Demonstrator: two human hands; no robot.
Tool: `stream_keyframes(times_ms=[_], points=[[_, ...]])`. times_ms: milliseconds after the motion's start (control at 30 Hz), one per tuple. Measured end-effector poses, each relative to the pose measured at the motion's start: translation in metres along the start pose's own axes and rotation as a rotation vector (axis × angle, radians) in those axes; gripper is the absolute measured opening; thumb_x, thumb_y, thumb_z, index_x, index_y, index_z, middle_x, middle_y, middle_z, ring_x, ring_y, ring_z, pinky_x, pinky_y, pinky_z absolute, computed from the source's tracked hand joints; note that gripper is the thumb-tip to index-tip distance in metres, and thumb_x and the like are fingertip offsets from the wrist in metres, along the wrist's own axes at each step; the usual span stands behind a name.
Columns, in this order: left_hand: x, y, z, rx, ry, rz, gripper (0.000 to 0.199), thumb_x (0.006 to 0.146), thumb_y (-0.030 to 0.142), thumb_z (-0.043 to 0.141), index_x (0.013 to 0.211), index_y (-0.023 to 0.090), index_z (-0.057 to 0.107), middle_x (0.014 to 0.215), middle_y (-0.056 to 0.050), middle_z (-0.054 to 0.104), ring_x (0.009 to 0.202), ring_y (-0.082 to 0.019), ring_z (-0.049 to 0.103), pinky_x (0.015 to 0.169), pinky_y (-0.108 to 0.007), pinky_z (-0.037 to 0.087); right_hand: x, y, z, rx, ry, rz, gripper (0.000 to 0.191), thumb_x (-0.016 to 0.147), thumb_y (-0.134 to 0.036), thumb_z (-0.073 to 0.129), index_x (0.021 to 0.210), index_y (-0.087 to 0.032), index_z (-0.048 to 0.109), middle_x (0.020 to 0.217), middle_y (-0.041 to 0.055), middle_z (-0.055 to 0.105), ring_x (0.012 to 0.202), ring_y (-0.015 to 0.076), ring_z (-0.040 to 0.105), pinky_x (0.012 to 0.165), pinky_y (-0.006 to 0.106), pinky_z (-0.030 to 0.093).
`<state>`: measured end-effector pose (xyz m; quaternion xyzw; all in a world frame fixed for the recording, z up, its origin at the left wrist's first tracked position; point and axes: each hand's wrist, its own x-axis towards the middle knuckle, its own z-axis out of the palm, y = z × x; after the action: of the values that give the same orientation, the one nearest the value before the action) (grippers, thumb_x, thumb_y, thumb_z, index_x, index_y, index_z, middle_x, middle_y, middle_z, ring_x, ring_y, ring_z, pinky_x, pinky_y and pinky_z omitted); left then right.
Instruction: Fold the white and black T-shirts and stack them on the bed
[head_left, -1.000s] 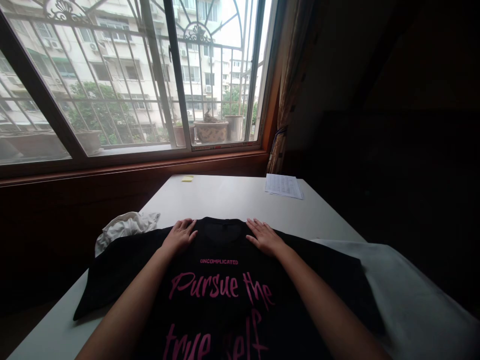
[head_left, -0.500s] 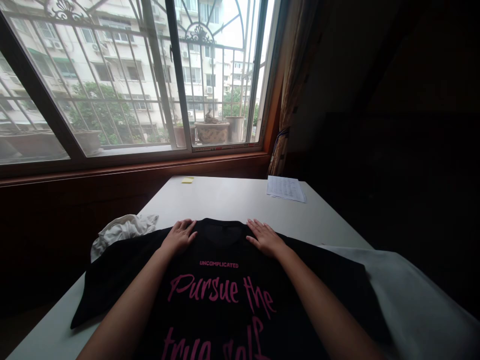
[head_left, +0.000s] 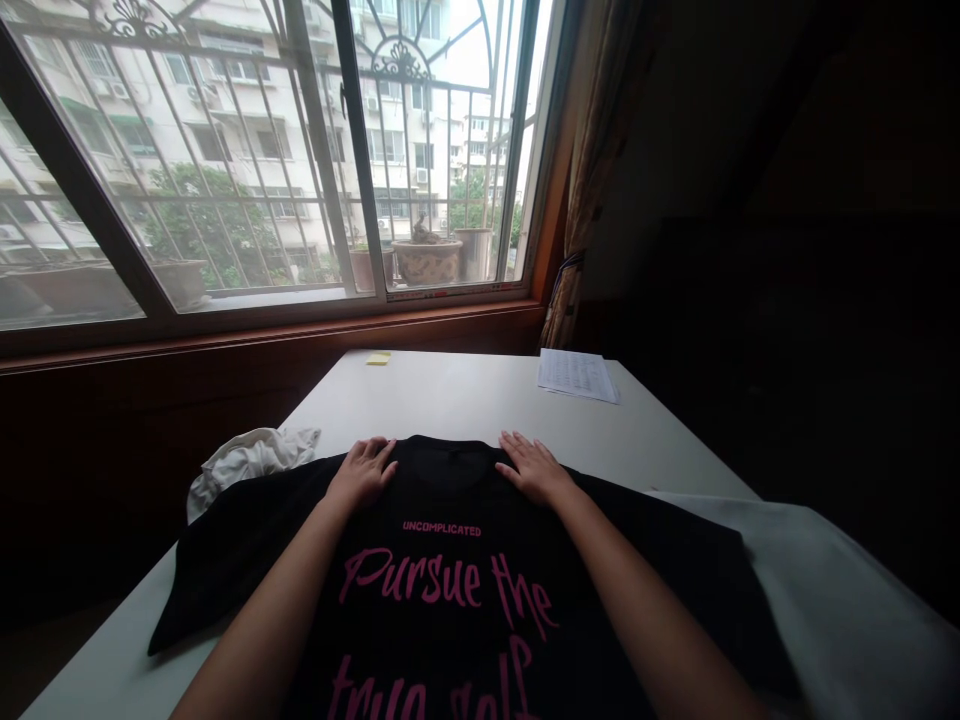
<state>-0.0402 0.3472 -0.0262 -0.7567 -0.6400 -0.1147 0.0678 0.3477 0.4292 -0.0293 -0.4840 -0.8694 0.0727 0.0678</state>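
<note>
Black shirt (head_left: 442,500) flat on tabletop (head_left: 450,395), print up; spreading looks mostly done, no folds made. My left hand (head_left: 364,474) and right hand (head_left: 535,472) flank the collar (head_left: 450,441), fingers loosely spread. Hem's out of frame; can't judge that end.

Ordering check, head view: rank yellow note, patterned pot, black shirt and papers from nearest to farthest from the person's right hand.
1. Black shirt: directly under the right hand.
2. Papers: far end of the table, right side.
3. Yellow note: far end, left side.
4. Patterned pot: outside, beyond the window.
</note>
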Motion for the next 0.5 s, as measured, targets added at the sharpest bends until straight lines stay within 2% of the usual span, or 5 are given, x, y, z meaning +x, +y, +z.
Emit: stream_keyframes(times_ms=[133, 267, 400, 500], points=[[0.0, 0.0, -0.001, -0.002, -0.001, 0.009, 0.057, 0.102, 0.049, 0.035, 0.15, 0.02, 0.045, 0.144, -0.012, 0.052, 0.131, -0.03, 0.045, 0.117, -0.045, 0.026, -0.005, -0.005, 0.001, -0.034, 0.1, 0.032, 0.075, 0.098, -0.066, 0.027, 0.16, -0.024, 0.027, 0.167, 0.006, 0.025, 0.154, 0.026, 0.02, 0.126, 0.052, 0.011], [-0.001, 0.0, -0.003, 0.004, 0.014, 0.017, 0.056, 0.102, 0.046, 0.037, 0.151, 0.021, 0.043, 0.143, -0.012, 0.053, 0.128, -0.03, 0.047, 0.115, -0.044, 0.029, -0.018, -0.007, -0.004, -0.079, 0.213, 0.034, 0.063, 0.101, -0.05, 0.032, 0.156, -0.021, 0.036, 0.165, 0.008, 0.031, 0.153, 0.0278, 0.023, 0.127, 0.051, 0.007], [-0.004, 0.002, -0.005, 0.008, 0.043, 0.034, 0.051, 0.101, 0.043, 0.038, 0.148, 0.022, 0.044, 0.143, -0.01, 0.053, 0.126, -0.028, 0.049, 0.114, -0.043, 0.031, -0.045, -0.004, -0.02, -0.118, 0.279, 0.022, 0.045, 0.1, -0.034, 0.036, 0.135, -0.021, 0.062, 0.157, 0.0086, 0.043, 0.15, 0.0322, 0.026, 0.127, 0.052, 0.007], [-0.005, 0.004, -0.007, 0.002, 0.057, 0.056, 0.047, 0.102, 0.041, 0.038, 0.143, 0.021, 0.048, 0.141, -0.011, 0.054, 0.124, -0.028, 0.049, 0.114, -0.043, 0.032, -0.07, 0.0, -0.033, -0.135, 0.287, 0.004, 0.037, 0.095, -0.025, 0.042, 0.118, -0.023, 0.071, 0.146, 0.0094, 0.054, 0.144, 0.0346, 0.033, 0.127, 0.053, 0.013]])
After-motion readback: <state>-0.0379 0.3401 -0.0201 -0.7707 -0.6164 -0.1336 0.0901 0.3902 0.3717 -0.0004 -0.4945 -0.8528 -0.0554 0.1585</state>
